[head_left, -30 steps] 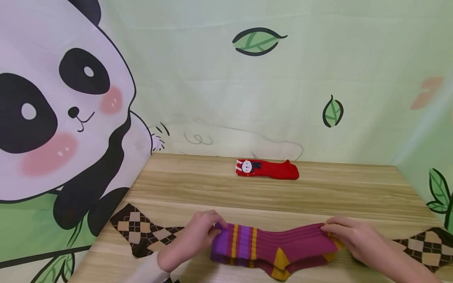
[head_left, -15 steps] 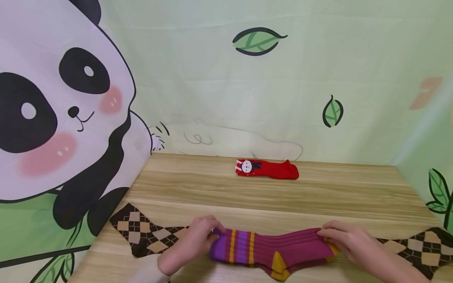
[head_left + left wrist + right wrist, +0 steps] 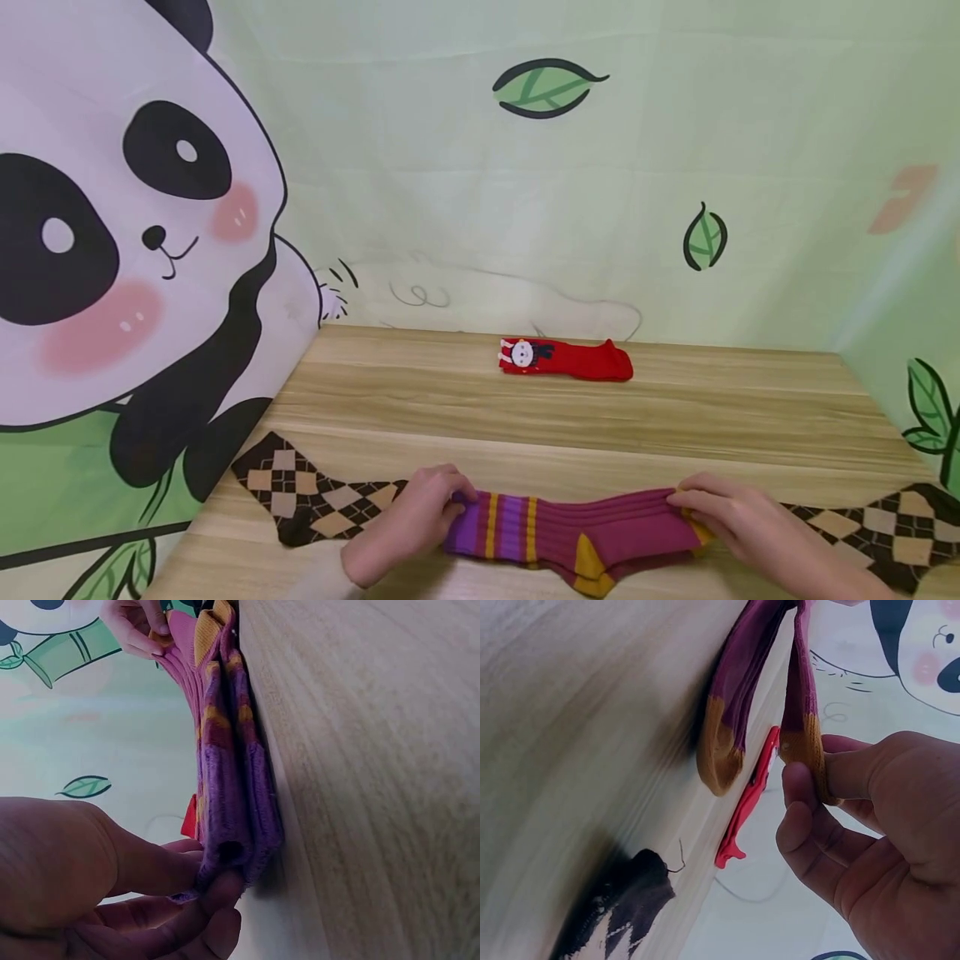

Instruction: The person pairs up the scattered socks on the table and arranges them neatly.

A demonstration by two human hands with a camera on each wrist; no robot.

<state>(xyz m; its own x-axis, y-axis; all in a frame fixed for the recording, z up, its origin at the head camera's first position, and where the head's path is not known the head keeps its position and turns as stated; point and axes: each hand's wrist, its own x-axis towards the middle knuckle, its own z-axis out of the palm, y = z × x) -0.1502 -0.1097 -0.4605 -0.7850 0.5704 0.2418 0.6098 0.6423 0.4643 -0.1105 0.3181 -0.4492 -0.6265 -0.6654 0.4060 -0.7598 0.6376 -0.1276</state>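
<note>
Two purple and magenta striped socks with mustard heels and toes lie one over the other near the front of the table. At the purple cuff of the upper sock (image 3: 630,529), my left hand (image 3: 412,517) pinches the edge between thumb and fingers. My right hand (image 3: 738,512) pinches that sock's mustard toe. In the right wrist view, the toe of the lower sock (image 3: 721,750) hangs apart from the pinched one, closer to the table. Both cuffs sit close together in the left wrist view, where the left fingers (image 3: 217,892) hold the edge.
Brown and beige argyle socks lie on either side, one on the left (image 3: 300,492) and one on the right (image 3: 892,525), each partly behind a hand. A red sock (image 3: 585,360) with a white animal face lies at the back of the wooden table (image 3: 420,392). Printed cloth walls surround it.
Both hands have come slightly lower with the striped socks, and the upper sock now covers more of the lower one. The red and argyle socks stay where they were.
</note>
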